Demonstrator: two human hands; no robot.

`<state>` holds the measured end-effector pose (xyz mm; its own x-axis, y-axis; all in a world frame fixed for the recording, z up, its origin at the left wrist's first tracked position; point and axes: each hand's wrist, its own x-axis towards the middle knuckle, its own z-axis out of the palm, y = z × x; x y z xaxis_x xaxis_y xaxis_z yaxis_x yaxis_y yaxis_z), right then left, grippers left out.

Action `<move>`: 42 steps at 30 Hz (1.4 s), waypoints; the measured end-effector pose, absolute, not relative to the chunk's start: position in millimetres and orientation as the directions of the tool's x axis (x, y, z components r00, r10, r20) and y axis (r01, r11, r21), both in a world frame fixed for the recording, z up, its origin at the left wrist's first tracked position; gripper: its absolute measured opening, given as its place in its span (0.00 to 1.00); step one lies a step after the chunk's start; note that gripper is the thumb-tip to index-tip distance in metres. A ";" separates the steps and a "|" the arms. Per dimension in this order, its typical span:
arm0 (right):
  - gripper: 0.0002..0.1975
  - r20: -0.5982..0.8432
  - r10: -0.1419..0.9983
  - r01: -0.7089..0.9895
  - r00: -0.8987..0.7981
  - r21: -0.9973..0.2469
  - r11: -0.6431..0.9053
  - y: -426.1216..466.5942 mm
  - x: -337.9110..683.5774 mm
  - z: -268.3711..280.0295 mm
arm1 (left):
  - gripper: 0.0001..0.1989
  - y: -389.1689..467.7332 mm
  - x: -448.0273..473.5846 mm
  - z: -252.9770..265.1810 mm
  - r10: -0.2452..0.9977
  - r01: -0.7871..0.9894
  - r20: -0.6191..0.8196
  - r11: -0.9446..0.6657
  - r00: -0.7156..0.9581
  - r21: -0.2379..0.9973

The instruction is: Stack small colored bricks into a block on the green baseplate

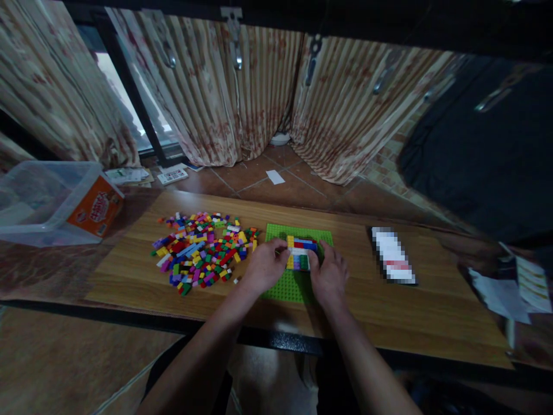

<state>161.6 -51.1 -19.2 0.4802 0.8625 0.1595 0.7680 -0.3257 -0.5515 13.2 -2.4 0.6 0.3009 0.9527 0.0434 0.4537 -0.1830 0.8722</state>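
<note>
A multicoloured structure of toy building bricks [301, 245] stands on a bright green baseplate [287, 289]. Yellow, red, blue, white, purple and green bricks show in it. My left hand [266, 266] grips its left side, with thumb and forefinger pinched at the yellow and white bricks; whether a loose piece sits between those fingertips I cannot tell. On the opposite side my right hand [330, 274] is closed against the structure, its thumb by the green brick and its fingers curled round the right edge.
Left of the baseplate spreads a pile of loose bricks [203, 248] on the wooden table [138, 271]. A clear plastic bin [52, 216] with an orange label stands at the far left. A pixelated phone-shaped object [394, 255] lies right, with papers [501, 294] beyond it.
</note>
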 end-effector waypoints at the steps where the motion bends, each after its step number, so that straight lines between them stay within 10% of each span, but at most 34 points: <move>1: 0.28 0.170 0.865 0.773 0.473 -0.551 -0.315 -51.4 161.7 -19.6 | 0.09 -2.7 12.9 1.3 0.950 0.457 0.047 -0.191 0.308 0.869; 25: 0.23 0.356 0.735 0.551 0.578 -0.834 -0.029 -43.0 177.7 -3.2 | 0.10 38.1 -70.2 11.3 0.972 0.257 0.184 -0.142 -0.145 0.956; 36: 0.09 0.517 0.854 0.611 -0.056 -0.659 0.439 -73.8 94.6 2.7 | 0.10 34.4 -93.4 35.2 0.870 -0.103 0.098 -0.168 -0.482 0.980; 42: 0.08 0.426 0.879 0.642 -0.213 -0.618 0.454 -75.8 62.5 -9.2 | 0.12 32.3 -106.2 36.9 0.865 -0.224 0.030 -0.164 -0.501 0.961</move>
